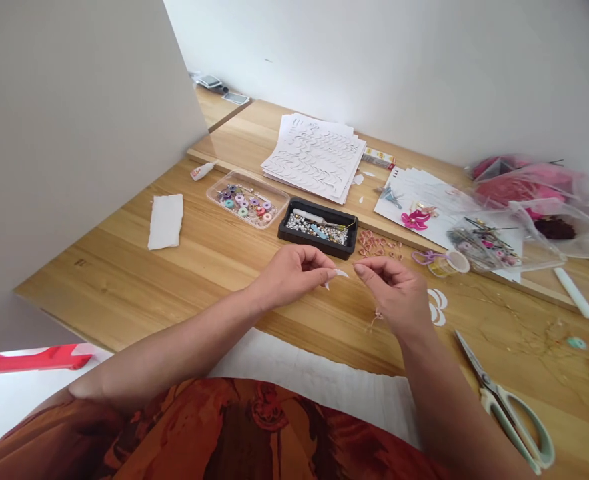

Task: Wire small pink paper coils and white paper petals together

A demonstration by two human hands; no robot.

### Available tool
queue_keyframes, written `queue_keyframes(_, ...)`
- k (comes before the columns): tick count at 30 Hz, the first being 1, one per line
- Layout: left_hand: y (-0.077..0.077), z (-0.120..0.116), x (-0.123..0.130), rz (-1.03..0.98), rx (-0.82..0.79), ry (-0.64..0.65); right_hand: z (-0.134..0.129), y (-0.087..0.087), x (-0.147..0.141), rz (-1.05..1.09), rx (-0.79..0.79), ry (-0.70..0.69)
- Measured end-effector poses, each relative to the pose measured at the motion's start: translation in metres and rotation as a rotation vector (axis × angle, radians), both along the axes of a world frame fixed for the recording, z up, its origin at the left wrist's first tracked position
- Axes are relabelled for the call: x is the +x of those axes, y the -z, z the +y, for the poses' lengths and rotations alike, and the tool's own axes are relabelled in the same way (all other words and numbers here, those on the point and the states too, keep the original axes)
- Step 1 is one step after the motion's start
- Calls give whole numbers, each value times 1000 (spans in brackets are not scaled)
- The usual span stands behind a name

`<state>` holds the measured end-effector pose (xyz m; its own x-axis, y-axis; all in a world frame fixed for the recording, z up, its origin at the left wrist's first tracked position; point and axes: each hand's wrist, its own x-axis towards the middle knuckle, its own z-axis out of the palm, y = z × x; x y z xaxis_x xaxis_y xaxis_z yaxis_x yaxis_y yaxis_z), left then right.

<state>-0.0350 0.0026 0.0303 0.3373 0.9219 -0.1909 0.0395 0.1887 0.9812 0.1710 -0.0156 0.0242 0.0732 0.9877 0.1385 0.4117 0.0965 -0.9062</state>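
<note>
My left hand and my right hand hover close together above a wooden table, fingertips pinched. A small white paper petal sticks out from my left fingertips, which seem to hold it. My right fingertips nearly meet it, and I cannot tell whether they hold anything. Below my right hand, a small tangle of thread lies on the wood. Several white paper petals lie just to the right of that hand.
A black tray of beads, a clear box of coloured beads, pink rings, cut-paper sheets, a glue tube, and plastic bags surround me. Scissors lie at front right. A white partition stands at left.
</note>
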Motion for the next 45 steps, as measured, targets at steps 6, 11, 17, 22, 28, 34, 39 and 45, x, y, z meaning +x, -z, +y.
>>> queue_keyframes(6,2,0,1,69,5,-42,-8,-18,1,-315,395,-31)
queue_keyframes(11,2,1,0,25,-6,-28,-9,-22,3,-352,437,-78)
queue_keyframes(17,1,-1,1,-34,-11,24,-2,-11,6,-157,261,-28)
queue_keyframes(22,-1,-1,1,-117,-30,5,2,3,-1,86,-37,-49)
queue_keyframes(28,3,2,1,-120,33,-149,-15,4,-22,-102,47,-122)
queue_keyframes(34,1,-1,4,143,220,-218,-26,-18,-27,-434,402,-232)
queue_keyframes(39,4,-5,4,320,399,-99,-23,-30,-18,-472,510,-204)
queue_keyframes(45,3,-7,2,258,379,74,-13,-26,-6,-339,391,-97)
